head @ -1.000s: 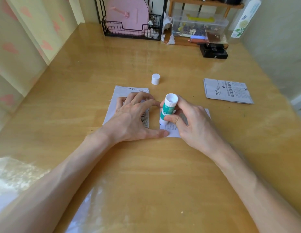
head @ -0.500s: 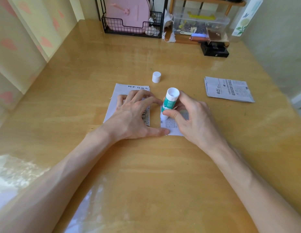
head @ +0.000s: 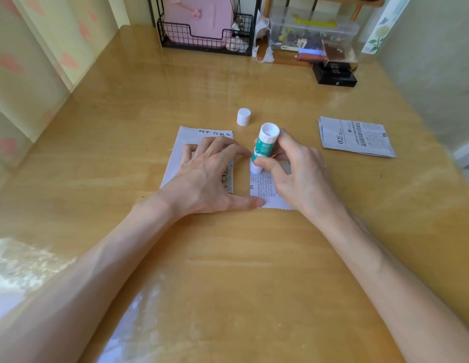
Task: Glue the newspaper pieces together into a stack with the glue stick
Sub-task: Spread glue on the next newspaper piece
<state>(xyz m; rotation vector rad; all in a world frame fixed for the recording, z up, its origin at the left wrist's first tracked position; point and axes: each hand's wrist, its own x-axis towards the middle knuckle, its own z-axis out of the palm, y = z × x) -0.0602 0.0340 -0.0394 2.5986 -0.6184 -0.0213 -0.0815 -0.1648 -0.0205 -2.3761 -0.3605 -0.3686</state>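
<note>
**Glue stick tilting onto newsprint at the middle of the surface**

The glossy, wood-grained surface (head: 228, 258) is throwing back pale glare near its near left corner. At its middle, two thin rectangular newspaper pieces are lying flat side by side with a narrow gap between them.

The left grip (head: 207, 176) is pressing down on the left piece (head: 181, 153) with its fingers spread. Its thumb is reaching across to the near corner of the middle piece (head: 262, 189).

The right grip (head: 298, 176) is pinching the glue stick (head: 264, 146), a smooth white cylinder with a green label. The stick is leaning with its lower end touching the middle piece. Its small, round white cap (head: 243, 116) is standing alone just beyond the papers.

Toward the right edge, well apart, a folded newspaper bundle (head: 356, 138) is lying flat, showing layered edges.

Both grips are hiding much of the two central pieces, and the glue tip itself is not showing. The fine print is proving too small to read, and the bundle's sheets cannot be counted.

Along the far edge, a black wire basket (head: 202, 43) and a clear plastic box (head: 312, 32) are standing, cut off at the top.

Showing in all are three lots of paper, one glue stick, one cap and two grips.
</note>
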